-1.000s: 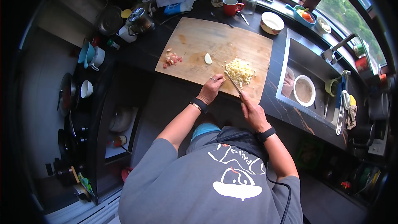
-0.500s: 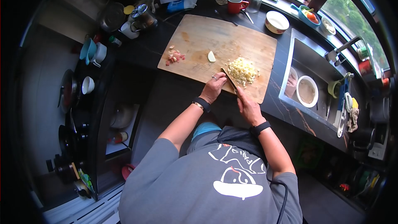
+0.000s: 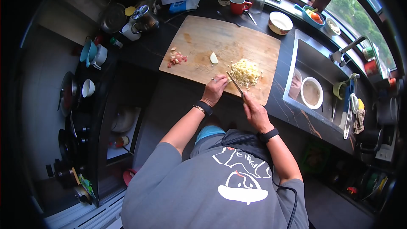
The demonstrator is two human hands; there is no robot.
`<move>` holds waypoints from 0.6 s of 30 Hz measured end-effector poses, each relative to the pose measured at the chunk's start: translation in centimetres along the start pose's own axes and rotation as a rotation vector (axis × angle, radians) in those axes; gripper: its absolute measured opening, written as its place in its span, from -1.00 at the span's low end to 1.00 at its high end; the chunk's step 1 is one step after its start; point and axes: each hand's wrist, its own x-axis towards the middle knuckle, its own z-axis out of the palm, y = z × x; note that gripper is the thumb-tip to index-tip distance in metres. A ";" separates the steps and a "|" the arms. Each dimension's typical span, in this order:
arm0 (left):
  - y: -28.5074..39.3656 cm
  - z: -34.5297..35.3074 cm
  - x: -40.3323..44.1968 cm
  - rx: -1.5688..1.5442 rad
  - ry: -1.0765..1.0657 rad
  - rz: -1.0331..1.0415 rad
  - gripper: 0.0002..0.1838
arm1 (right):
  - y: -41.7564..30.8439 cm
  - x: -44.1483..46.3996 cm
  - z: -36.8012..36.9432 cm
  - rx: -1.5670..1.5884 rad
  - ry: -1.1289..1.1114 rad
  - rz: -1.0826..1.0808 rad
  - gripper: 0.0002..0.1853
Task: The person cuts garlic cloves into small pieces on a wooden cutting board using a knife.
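Observation:
A wooden cutting board [image 3: 203, 36] lies on the dark counter. In my right hand [image 3: 255, 112] is the handle of a kitchen knife [image 3: 235, 83], its blade pointing away and to the left over the board's near edge. My left hand [image 3: 215, 90] is closed at the blade's left side, fingertips pressed around a small pale piece of vegetable that they mostly hide. Just right of the blade lies a heap of finely chopped pale-yellow vegetable [image 3: 244, 72]. Farther in sits a single pale wedge [image 3: 213, 58]. Small pinkish-red chopped bits [image 3: 177, 58] lie at the board's left.
Right of the board is a sink [image 3: 292, 80] holding a white bowl [image 3: 311, 93]. A red mug [image 3: 238, 5], a glass jar [image 3: 257, 2] and a patterned bowl [image 3: 280, 23] stand behind the board. A metal pot [image 3: 145, 18] is at the back left.
The knife has turned slightly, and its blade now shows more of its side. My left fingers have shifted a little left of the blade. The whole view has drifted slightly.

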 end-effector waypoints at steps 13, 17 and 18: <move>-0.1 -0.5 0.6 0.125 -0.123 0.160 -0.85 | 0.9 0.1 0.8 -0.117 -0.105 0.012 -0.39; -0.2 -0.5 0.7 0.136 -0.144 0.184 -0.86 | 1.5 0.0 1.9 -0.164 -0.135 0.058 -0.39; -0.2 -0.5 0.7 0.133 -0.137 0.182 -0.87 | 1.4 0.0 2.1 -0.199 -0.150 0.088 -0.39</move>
